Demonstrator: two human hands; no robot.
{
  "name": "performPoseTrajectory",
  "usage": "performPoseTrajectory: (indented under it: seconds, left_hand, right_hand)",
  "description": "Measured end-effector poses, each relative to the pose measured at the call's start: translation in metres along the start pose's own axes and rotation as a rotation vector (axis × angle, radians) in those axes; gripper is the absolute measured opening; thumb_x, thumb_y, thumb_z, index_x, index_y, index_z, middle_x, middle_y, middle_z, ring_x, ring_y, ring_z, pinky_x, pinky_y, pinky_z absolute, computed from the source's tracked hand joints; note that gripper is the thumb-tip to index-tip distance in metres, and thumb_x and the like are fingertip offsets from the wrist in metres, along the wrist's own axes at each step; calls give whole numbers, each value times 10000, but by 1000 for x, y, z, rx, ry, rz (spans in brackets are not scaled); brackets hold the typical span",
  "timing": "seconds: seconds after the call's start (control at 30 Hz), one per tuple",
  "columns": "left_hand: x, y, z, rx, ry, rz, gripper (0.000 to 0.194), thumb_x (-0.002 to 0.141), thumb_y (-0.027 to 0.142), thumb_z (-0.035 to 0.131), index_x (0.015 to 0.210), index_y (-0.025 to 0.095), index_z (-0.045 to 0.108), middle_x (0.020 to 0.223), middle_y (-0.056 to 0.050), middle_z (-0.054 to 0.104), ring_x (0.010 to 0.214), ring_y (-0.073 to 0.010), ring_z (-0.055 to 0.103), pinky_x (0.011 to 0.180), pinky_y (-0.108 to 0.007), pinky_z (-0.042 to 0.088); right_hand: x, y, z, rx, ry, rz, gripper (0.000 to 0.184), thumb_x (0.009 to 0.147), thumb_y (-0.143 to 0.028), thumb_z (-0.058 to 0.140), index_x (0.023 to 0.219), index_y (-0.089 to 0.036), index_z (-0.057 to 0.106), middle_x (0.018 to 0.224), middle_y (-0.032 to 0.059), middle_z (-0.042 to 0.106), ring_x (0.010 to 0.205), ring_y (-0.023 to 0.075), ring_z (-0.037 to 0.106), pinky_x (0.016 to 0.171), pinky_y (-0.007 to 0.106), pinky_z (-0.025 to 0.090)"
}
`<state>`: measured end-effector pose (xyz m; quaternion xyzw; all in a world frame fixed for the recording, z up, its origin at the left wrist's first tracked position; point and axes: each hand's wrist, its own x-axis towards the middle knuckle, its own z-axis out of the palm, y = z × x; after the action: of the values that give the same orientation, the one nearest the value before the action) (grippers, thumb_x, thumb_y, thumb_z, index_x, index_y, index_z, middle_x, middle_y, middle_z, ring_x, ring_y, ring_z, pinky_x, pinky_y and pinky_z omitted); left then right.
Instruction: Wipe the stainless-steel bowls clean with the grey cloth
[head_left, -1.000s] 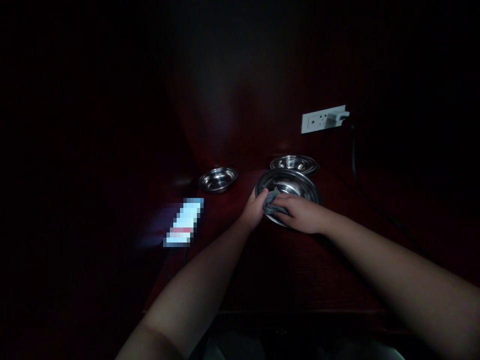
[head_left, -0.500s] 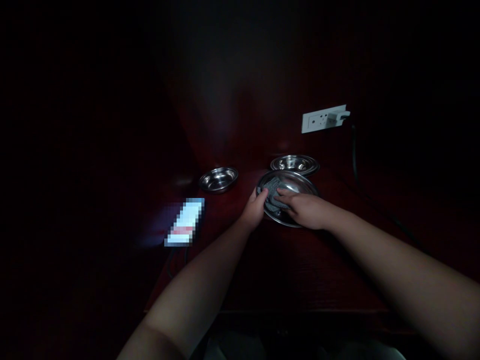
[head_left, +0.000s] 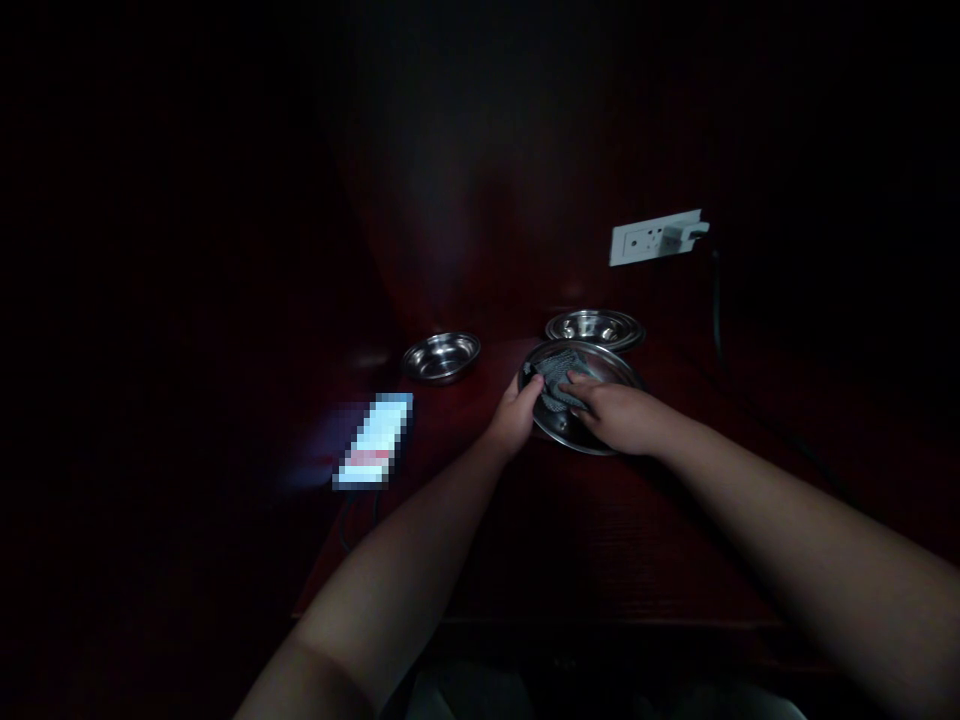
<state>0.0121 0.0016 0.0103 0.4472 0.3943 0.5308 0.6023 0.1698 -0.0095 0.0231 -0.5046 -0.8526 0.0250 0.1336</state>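
Observation:
A shiny metal bowl (head_left: 619,370) is tilted towards me above the dark red table. My left hand (head_left: 519,415) grips its left rim, the thumb over the inner side and the other fingers hidden behind. Inside the bowl lies a crumpled grey cloth (head_left: 559,375). The fingers of my right hand (head_left: 619,415) are pressed on this cloth against the bowl's inner surface.
To the left on the table (head_left: 570,540) stands a smaller metal bowl (head_left: 441,358). Behind the held one are stacked metal dishes (head_left: 592,328). A lit phone (head_left: 375,440) with a cable lies at left. A wall socket (head_left: 656,238) holds a plug with a dark cord.
My right hand and the cloth have shifted slightly within the bowl, and the cloth looks more spread out. The left hand keeps its grip on the rim. The whole view has shifted a little.

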Motion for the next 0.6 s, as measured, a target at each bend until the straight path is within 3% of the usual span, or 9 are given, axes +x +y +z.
performPoseTrajectory:
  seconds: [0.27,0.6]
  left_hand:
    - [0,1,0,8,22,-18,388,799,305,558,1178,223,561,1043,-52,679,976,-219,621,867,-349,489]
    - [0,1,-1,-24,6,10,359,802,290,558,1151,211,572,1132,-56,647,1027,-215,601,898,-343,470]
  right_hand:
    - [0,-1,-1,-55,-9,38,505,845,-261,400,1319,-96,455,1391,154,415,1277,267,396,1075,386,302]
    - [-1,-2,-2,-16,-22,-18,498,848,-247,413,1320,-93,450,1393,154,412,1288,255,381,1078,374,301]
